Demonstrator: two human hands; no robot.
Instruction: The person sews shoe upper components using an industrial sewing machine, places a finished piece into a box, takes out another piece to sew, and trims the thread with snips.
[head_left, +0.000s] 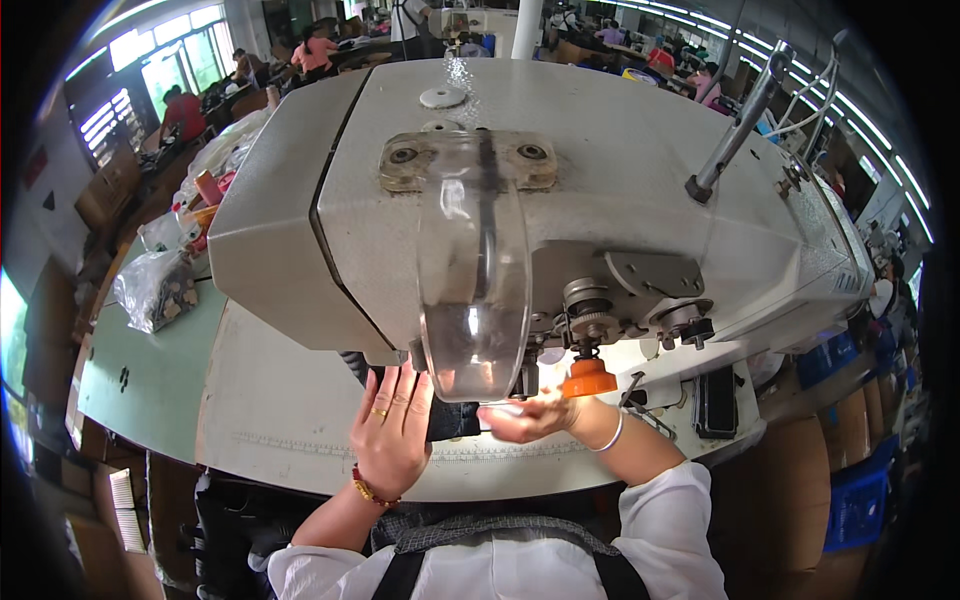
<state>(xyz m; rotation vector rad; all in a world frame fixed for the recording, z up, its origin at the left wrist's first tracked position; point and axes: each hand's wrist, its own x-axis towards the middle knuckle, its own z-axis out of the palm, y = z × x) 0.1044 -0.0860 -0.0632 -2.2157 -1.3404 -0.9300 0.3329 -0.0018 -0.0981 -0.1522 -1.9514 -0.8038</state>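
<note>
A large grey sewing machine (300, 220) stands right in front of me, with a clear plastic guard (475, 290) over its front. Below the guard a piece of dark fabric (455, 422) lies on the pale table. My left hand (393, 425) rests flat on or beside this fabric, fingers stretched out toward the machine. At the fabric's right side, under the guard, my right hand (535, 415) has its fingers curled together. Something small and whitish shows at its fingertips, too blurred to name. Just above the right wrist hangs an orange knob (588, 378). The guard partly hides the needle area.
A ruler scale (300, 445) runs along the table's front. A black oblong case (715, 403) lies at the right. To the left are a filled clear plastic bag (158, 290) and thread spools (208, 188). A blue crate (860, 505) stands low right. Several people work farther back.
</note>
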